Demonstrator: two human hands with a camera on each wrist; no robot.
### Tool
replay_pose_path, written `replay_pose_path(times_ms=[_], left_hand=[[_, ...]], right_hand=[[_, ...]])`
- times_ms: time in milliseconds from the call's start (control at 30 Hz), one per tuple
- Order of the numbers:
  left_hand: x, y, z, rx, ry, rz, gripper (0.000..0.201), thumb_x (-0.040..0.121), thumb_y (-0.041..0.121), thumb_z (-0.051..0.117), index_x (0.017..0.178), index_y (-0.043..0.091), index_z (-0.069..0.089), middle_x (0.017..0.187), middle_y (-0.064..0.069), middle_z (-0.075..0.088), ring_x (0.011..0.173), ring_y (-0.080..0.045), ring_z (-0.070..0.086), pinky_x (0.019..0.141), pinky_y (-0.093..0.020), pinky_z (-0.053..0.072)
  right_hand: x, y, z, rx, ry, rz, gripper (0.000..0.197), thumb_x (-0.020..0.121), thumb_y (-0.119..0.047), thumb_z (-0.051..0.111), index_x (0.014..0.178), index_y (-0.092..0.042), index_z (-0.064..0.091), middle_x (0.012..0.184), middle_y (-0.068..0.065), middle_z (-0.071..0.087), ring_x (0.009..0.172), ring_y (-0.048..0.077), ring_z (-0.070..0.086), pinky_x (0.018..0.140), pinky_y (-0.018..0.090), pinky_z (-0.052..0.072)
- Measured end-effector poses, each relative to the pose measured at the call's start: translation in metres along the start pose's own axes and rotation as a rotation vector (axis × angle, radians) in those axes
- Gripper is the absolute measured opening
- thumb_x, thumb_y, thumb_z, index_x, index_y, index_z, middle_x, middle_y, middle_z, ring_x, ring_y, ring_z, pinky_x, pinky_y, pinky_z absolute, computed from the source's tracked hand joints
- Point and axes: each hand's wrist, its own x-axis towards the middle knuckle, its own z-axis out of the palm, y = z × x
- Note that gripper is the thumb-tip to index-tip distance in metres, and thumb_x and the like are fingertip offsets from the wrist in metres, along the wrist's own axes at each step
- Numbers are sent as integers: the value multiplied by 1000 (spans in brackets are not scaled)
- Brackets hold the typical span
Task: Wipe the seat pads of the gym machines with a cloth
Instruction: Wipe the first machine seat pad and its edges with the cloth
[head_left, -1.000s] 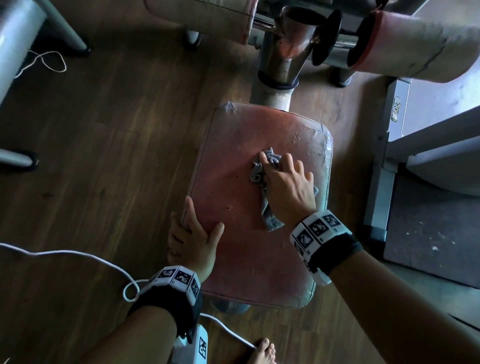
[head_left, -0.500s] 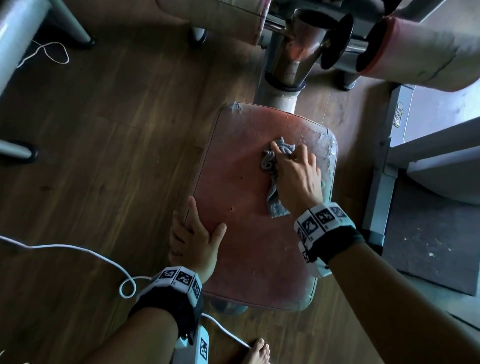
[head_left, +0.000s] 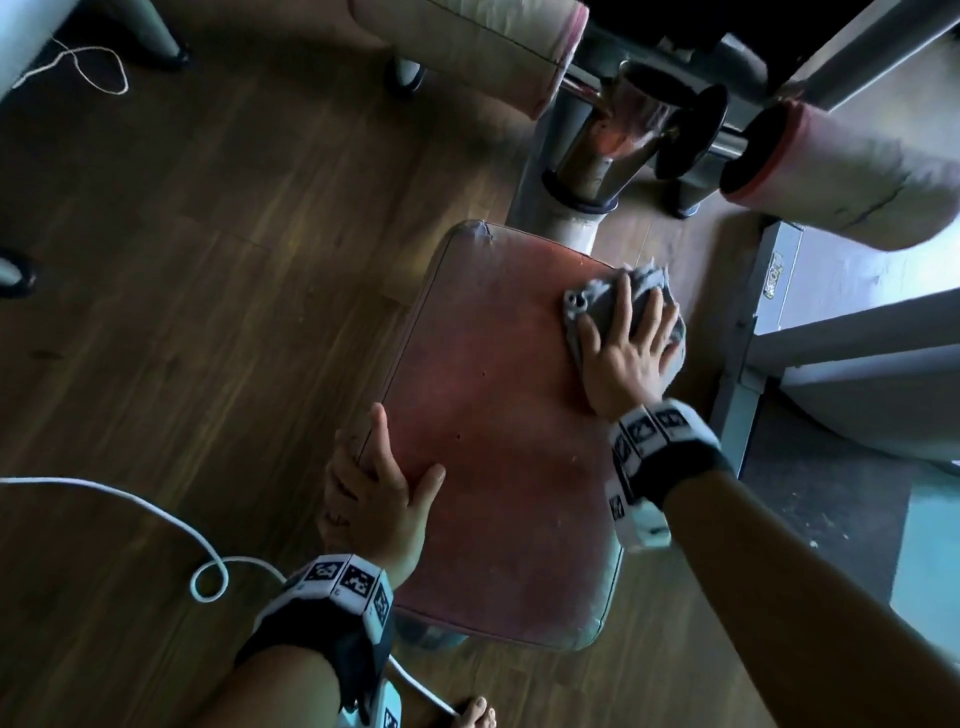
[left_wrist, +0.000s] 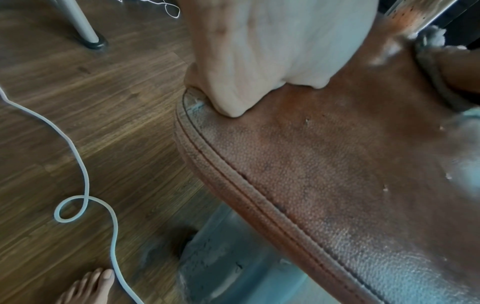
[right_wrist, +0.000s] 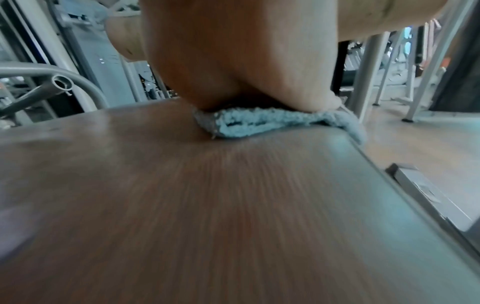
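Observation:
A worn red-brown seat pad (head_left: 493, 441) sits on a post in the middle of the head view. My right hand (head_left: 628, 343) lies flat with spread fingers on a grey cloth (head_left: 592, 304) and presses it onto the pad's far right corner. The right wrist view shows the cloth (right_wrist: 259, 123) squashed under the right hand (right_wrist: 233, 61) on the seat pad (right_wrist: 207, 205). My left hand (head_left: 374, 488) grips the pad's left edge, thumb on top and fingers curled over the side. In the left wrist view the left hand (left_wrist: 272, 51) bears on the seat pad (left_wrist: 337, 174).
Two padded rollers (head_left: 467, 47) (head_left: 857, 182) and a chrome post (head_left: 613, 150) stand just beyond the pad. A grey machine frame (head_left: 748, 338) runs close along the right. A white cable (head_left: 130, 499) loops over the wooden floor at left, near my bare foot (head_left: 475, 714).
My right hand slid the cloth from the middle of the pad out to the far right corner, and its fingers spread flat. The left hand kept its hold on the left edge.

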Motion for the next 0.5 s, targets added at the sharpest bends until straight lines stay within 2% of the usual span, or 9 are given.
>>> replay_pose_path(times_ms=[67, 167, 267, 400, 500], left_hand=[[0, 0, 0, -5, 0, 5, 92, 82, 72, 39, 143, 47, -24, 160, -12, -2, 146, -35, 12, 112, -54, 23], [0, -1, 3, 1, 18, 14, 91, 81, 74, 37, 145, 46, -21, 160, -13, 2, 145, -34, 16, 112, -54, 25], [0, 0, 3, 17, 42, 16, 92, 78, 74, 37, 148, 44, -15, 160, -13, 6, 143, -36, 21, 110, -54, 28], [-1, 2, 1, -23, 19, 0, 90, 82, 69, 43, 149, 44, -12, 159, -13, 4, 143, -37, 18, 110, -55, 25], [0, 3, 1, -59, 22, -12, 91, 83, 67, 47, 148, 46, -12, 160, -12, 4, 143, -37, 16, 110, -56, 23]], right_hand=[[22, -19, -3, -44, -13, -51, 66, 95, -60, 24, 152, -34, 3, 161, 7, 0, 147, 29, -10, 116, 55, -7], [34, -52, 0, -156, -2, -326, 72, 91, -68, 25, 151, -30, 13, 155, 7, 16, 145, 30, 6, 115, 57, 2], [32, -80, 7, -235, -11, -546, 82, 84, -77, 26, 152, -31, 16, 155, 6, 20, 144, 30, 12, 116, 56, 4], [36, -61, 1, -240, 9, -620, 74, 90, -69, 30, 153, -33, 15, 157, 4, 20, 145, 28, 14, 118, 48, 7], [49, -13, -17, -174, -12, -539, 66, 94, -59, 34, 152, -34, 16, 150, 4, 29, 138, 28, 25, 114, 43, 15]])
